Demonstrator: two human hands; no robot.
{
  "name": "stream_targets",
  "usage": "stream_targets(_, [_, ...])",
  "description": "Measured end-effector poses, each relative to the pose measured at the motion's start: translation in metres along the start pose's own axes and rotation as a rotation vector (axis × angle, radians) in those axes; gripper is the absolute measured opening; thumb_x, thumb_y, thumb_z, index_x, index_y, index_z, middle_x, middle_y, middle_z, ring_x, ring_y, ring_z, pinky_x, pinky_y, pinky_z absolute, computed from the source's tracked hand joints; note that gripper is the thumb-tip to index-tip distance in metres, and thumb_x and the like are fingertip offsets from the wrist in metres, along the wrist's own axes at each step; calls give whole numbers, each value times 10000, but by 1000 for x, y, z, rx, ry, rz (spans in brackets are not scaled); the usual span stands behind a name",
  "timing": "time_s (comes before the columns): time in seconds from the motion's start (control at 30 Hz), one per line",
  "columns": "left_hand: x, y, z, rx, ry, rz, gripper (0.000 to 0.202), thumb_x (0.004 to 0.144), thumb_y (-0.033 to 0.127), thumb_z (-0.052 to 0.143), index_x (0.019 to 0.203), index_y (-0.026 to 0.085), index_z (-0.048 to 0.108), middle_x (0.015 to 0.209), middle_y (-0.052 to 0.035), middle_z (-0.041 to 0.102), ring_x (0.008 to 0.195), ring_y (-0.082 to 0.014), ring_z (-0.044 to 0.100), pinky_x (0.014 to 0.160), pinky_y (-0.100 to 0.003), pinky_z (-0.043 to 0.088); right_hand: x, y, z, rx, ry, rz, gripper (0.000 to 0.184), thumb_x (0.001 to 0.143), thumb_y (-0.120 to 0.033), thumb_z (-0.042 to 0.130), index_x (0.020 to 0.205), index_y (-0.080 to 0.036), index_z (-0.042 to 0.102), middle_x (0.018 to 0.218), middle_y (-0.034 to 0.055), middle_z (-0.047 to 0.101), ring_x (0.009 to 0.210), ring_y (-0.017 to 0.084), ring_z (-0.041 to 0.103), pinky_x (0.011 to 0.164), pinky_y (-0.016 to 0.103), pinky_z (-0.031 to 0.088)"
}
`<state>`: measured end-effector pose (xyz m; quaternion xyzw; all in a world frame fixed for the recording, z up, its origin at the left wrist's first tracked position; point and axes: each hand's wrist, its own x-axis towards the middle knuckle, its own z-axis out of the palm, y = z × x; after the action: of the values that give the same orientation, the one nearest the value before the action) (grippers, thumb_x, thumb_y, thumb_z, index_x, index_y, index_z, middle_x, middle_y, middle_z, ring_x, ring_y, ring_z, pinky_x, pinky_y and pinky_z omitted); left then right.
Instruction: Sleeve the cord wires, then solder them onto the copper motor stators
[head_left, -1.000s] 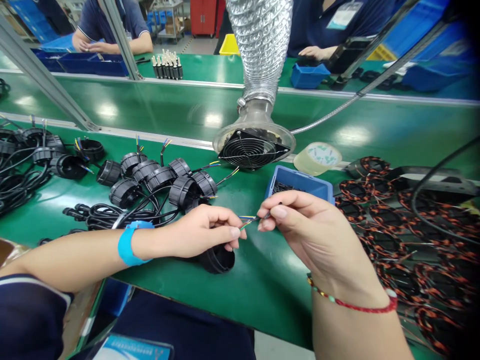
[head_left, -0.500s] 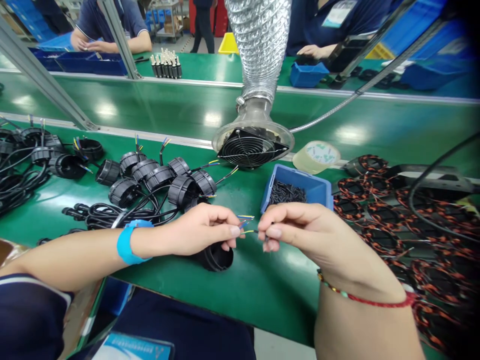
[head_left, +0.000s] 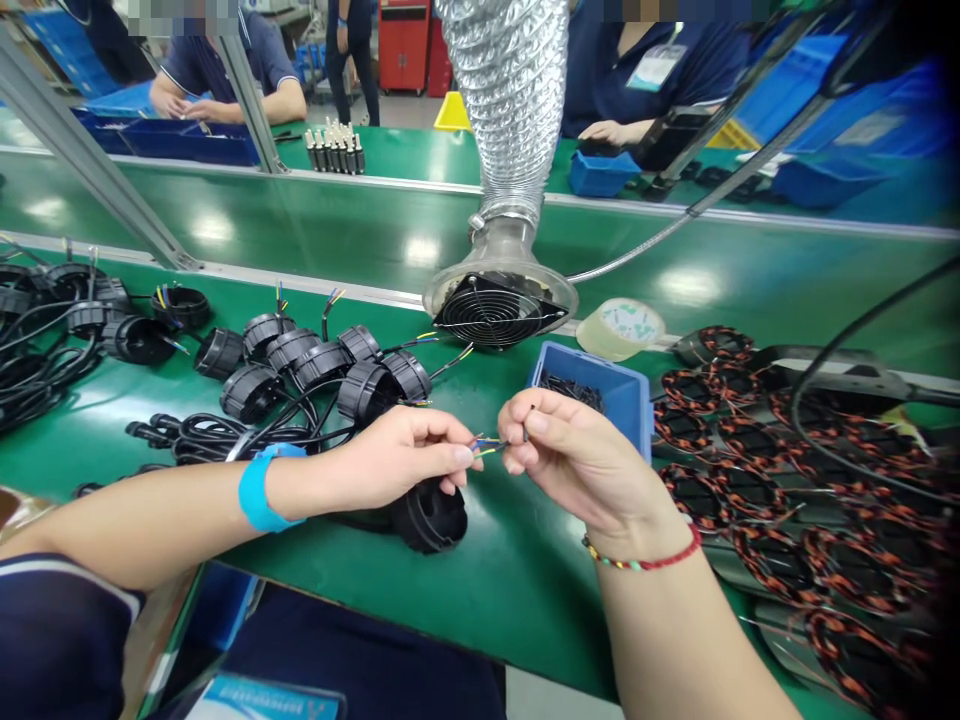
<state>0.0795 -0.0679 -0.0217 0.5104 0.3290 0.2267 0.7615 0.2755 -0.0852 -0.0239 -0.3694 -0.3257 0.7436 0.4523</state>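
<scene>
My left hand (head_left: 401, 455) is closed, thumb against fingertips, on the thin coloured wires (head_left: 487, 443), blue and yellow-green among them, whose ends point right. A round black plastic cap (head_left: 433, 518) sits on the bench just below that hand. Facing it, my right hand (head_left: 577, 450) pinches small black sleeves (head_left: 528, 422) between thumb and fingers, right at the wire tips; how many it holds I cannot tell. Behind the right hand stands a blue bin (head_left: 636, 400) with many short black sleeves (head_left: 566, 388) inside.
More black caps with cables (head_left: 296, 355) crowd the left. Copper-wound coils (head_left: 750, 490) fill the right side. A fan (head_left: 491, 312) under a silver duct (head_left: 510, 110) hangs ahead, beside a tape roll (head_left: 621, 328). Co-workers sit across the green bench (head_left: 517, 610).
My right hand has shifted slightly left and turned upward, bringing its fingers to the wire ends. The left hand stays nearly in place. The view has tilted slightly.
</scene>
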Motion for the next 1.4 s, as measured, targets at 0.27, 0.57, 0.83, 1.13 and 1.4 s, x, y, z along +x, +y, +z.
stream_targets(0.27, [-1, -1, 0, -20, 12, -2, 270, 741, 327, 748, 753, 97, 607, 668, -3, 621, 591, -72, 548, 615, -223, 438, -2, 7, 9, -140, -55, -68, 170, 671, -305, 833, 718, -184, 723, 652, 10, 696, 543, 89, 633, 588, 206, 558])
stream_targets(0.57, [-1, 0, 0, -48, -12, -38, 268, 743, 314, 746, 780, 90, 602, 654, 7, 612, 582, -64, 553, 611, -212, 446, -2, 7, 4, -192, 147, -214, 170, 683, -328, 823, 726, -198, 722, 713, 19, 708, 518, 66, 586, 442, 144, 455])
stream_targets(0.83, [-1, 0, 1, -14, -19, -44, 295, 729, 347, 746, 767, 96, 595, 655, 8, 598, 589, -72, 544, 623, -229, 454, -3, 6, 9, -251, 164, -197, 259, 673, -401, 821, 679, -176, 692, 633, 15, 677, 488, 72, 568, 459, 166, 464])
stream_targets(1.13, [-2, -5, -1, 84, -43, -22, 282, 769, 372, 691, 790, 109, 593, 693, -5, 602, 618, -87, 547, 646, -243, 463, -18, -4, 8, -705, 183, -342, 226, 789, -378, 724, 671, -191, 680, 620, -2, 634, 580, 94, 562, 545, 190, 446])
stream_targets(1.4, [-3, -6, -1, 179, -64, -35, 249, 779, 352, 667, 778, 113, 594, 692, 0, 591, 633, -87, 531, 659, -232, 442, -35, -51, -11, -798, -495, -332, 267, 841, -420, 668, 679, -210, 698, 531, 15, 604, 523, 112, 554, 496, 227, 414])
